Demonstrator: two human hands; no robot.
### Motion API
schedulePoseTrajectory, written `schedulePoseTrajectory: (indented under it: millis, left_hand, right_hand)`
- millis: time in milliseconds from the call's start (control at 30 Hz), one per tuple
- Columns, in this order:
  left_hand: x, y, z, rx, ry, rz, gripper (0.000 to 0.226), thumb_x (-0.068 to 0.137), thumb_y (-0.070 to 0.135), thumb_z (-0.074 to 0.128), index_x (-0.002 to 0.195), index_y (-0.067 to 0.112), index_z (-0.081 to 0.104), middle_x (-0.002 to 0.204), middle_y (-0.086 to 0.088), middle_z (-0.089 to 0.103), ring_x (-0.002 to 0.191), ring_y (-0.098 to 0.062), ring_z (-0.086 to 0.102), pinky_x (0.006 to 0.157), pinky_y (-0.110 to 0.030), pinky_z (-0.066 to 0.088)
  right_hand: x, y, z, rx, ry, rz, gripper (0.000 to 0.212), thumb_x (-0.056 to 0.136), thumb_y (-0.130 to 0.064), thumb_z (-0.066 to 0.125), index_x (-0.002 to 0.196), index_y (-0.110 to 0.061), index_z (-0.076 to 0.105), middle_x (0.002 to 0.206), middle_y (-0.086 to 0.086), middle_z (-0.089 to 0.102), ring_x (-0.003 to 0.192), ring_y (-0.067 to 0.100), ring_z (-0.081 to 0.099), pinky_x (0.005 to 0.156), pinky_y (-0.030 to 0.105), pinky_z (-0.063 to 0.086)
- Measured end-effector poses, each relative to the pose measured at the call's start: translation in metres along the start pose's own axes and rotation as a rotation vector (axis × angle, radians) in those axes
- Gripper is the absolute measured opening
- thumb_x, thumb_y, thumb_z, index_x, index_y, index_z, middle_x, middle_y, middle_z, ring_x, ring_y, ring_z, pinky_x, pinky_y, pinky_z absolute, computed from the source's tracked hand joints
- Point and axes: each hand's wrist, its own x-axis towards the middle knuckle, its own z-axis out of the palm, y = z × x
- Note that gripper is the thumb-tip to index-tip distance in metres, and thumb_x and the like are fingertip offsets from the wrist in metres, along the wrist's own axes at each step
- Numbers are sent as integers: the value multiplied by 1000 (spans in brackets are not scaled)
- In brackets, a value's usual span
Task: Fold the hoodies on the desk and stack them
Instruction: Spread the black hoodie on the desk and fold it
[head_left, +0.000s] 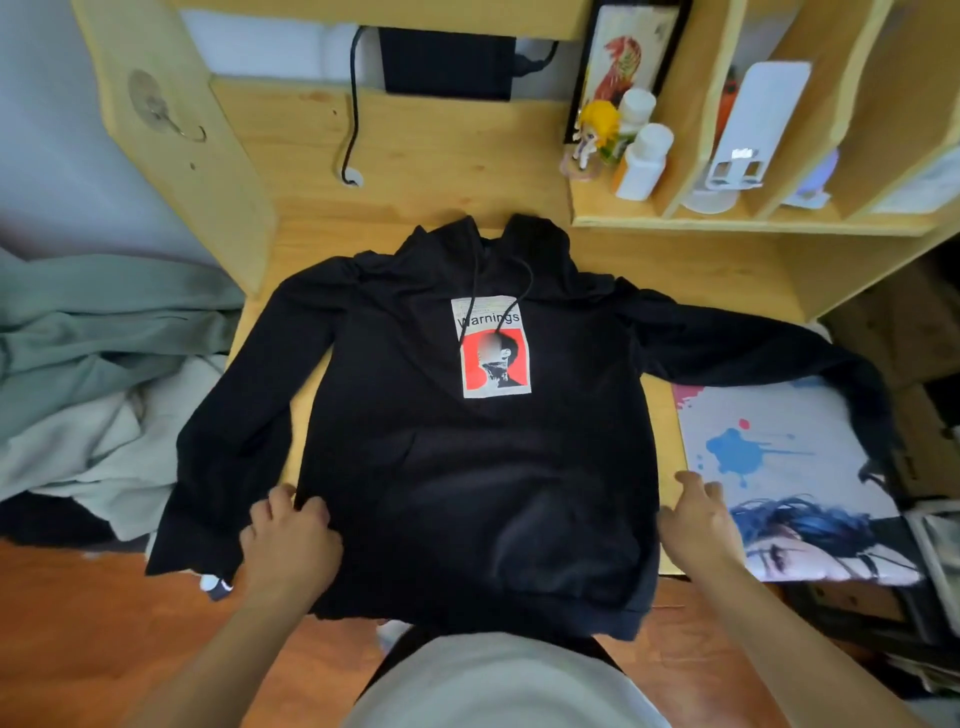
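Note:
A black hoodie (467, 457) lies face up on the wooden desk (431, 171), its hood toward the back and both sleeves spread out. A white and red printed patch sits on its chest. Its hem hangs over the desk's front edge. My left hand (288, 540) pinches the fabric at the hoodie's lower left side, by the sleeve. My right hand (698, 519) rests at the hoodie's lower right edge, fingers spread; whether it grips the cloth is unclear.
A heap of grey-green and pale garments (88, 374) lies left of the desk. A printed pillow (789, 467) lies under the right sleeve. Shelves at the back right hold bottles (644, 161) and a figurine (597, 130). A black cable (353, 124) runs down the desk's back.

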Motion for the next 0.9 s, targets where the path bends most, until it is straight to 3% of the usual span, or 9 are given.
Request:
schedulePoseTrajectory:
  millis: [133, 267, 367, 467, 533, 600, 700, 833, 900]
  left_hand:
    - [35, 49, -21, -144, 129, 277, 33, 92, 27, 65, 124, 17, 67, 145, -15, 48, 130, -39, 45, 103, -51, 42]
    - [96, 88, -37, -64, -14, 367, 63, 103, 43, 48, 160, 32, 25, 169, -9, 10, 154, -34, 13, 120, -48, 29]
    - [130, 82, -33, 113, -177, 338, 73, 103, 57, 38, 160, 45, -7, 170, -3, -19, 157, -33, -10, 126, -52, 15]
    - [140, 72, -22, 180, -238, 326, 75, 101, 66, 31, 154, 53, -20, 167, 2, -28, 156, -29, -16, 126, -53, 10]
    - [141, 73, -21, 177, -233, 325, 74, 100, 67, 32, 153, 56, -20, 167, 3, -27, 156, -28, -15, 125, -52, 11]
    - [143, 74, -24, 175, -245, 320, 75, 100, 67, 32, 152, 56, -21, 167, 4, -27, 156, -28, -15, 124, -52, 12]
    - [142, 74, -32, 165, -280, 325, 77, 100, 66, 36, 152, 56, -20, 167, 4, -28, 156, -28, -16, 125, -53, 13]
    - [146, 68, -47, 36, -366, 349, 76, 100, 57, 49, 157, 55, 1, 168, 11, -21, 157, -23, -14, 123, -49, 14]
    - [147, 57, -61, -223, -402, 301, 57, 103, 40, 54, 156, 45, 33, 171, 9, 5, 157, -21, 12, 119, -39, 26]
  right_hand:
    - [45, -82, -25, -19, 110, -361, 50, 97, -20, 54, 145, -14, 46, 146, 12, 38, 131, 35, 39, 109, 45, 38]
    - [92, -165, -23, -90, 38, -549, 51, 99, -27, 53, 148, -18, 44, 159, 8, 25, 144, 30, 24, 119, 41, 29]
    - [120, -218, -23, -5, 122, -631, 56, 97, -26, 56, 150, -17, 40, 161, 14, 21, 148, 33, 17, 122, 41, 20]
    - [169, -261, -35, 92, 263, -481, 73, 95, -29, 57, 156, -12, 22, 162, 21, 16, 149, 38, 13, 122, 44, 14]
    - [205, -275, -49, 197, 208, -270, 78, 95, -36, 58, 156, -8, 19, 159, 21, 28, 147, 39, 24, 120, 44, 22]
    - [222, -280, -55, 417, 56, -195, 59, 94, -31, 63, 143, -6, 43, 139, 19, 53, 131, 37, 48, 103, 37, 41]
    - [191, -267, -47, 549, 82, -528, 23, 92, -6, 63, 115, -7, 68, 111, 11, 66, 110, 31, 61, 87, 25, 41]
    - [114, -170, -23, -43, 222, -1256, 30, 69, 8, 55, 83, -14, 70, 113, 7, 64, 113, 28, 54, 100, 31, 39]
    - [102, -102, -8, -471, 103, -1228, 31, 69, 1, 69, 85, -25, 75, 135, 5, 61, 134, 34, 48, 112, 49, 38]
